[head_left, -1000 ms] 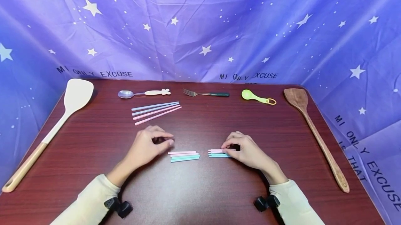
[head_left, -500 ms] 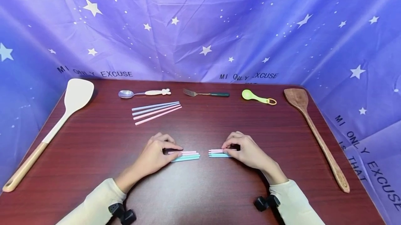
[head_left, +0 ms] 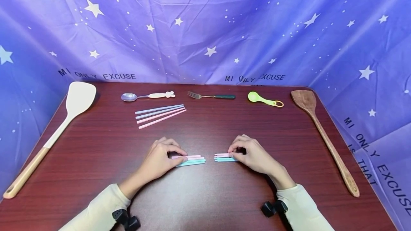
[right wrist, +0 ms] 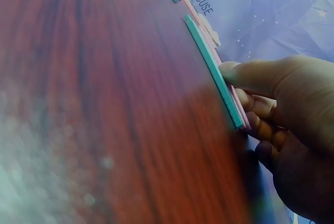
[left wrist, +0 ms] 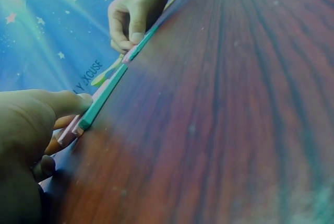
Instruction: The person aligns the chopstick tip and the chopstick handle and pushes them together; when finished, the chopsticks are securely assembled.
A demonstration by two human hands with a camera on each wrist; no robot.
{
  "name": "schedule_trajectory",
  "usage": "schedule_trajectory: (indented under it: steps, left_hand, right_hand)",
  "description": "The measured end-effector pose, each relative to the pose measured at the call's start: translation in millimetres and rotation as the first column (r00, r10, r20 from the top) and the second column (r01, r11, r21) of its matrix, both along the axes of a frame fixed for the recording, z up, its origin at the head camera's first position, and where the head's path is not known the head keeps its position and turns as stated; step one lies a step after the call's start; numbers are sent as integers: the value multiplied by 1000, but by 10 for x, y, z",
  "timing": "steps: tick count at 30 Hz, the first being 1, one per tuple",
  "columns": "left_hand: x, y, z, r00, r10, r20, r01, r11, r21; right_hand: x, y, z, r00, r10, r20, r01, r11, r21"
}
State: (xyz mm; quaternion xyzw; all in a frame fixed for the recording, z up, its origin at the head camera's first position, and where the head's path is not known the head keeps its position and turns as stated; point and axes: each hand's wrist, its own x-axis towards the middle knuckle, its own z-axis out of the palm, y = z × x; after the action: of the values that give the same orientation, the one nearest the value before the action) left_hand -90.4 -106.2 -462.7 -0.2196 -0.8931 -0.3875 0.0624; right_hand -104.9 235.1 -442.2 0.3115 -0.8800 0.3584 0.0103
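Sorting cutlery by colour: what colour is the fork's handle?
Dark green; the fork shows best in the head view.

A dark red wood-grain table (head_left: 224, 124) fills the scene, hemmed in on three sides by a purple star-printed cloth (head_left: 205, 27) bearing the words "MI ONLY EXCUSE", creased and evenly, softly lit.

backdrop cloth (head_left: 205, 27): purple, white stars, dark lettering
table (head_left: 224, 127): dark red wood grain
short sticks (head_left: 192, 160): pink, teal
long sticks (head_left: 160, 114): blue, pink
small spoon (head_left: 260, 99): green
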Motion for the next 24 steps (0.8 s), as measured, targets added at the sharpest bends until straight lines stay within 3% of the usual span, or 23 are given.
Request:
schedule_trajectory:
  steps: [16,24]
  left_hand:
    - [-19,22,4,1000,-4,-2,4,999,42]
    - [-37,-15,99,998,12,-60,-7,997,74]
  right_hand:
    - [25,29,19,999,-2,-35,2,1000,1]
    - [-7,-11,85,998,-7,-69,6,1000,-21]
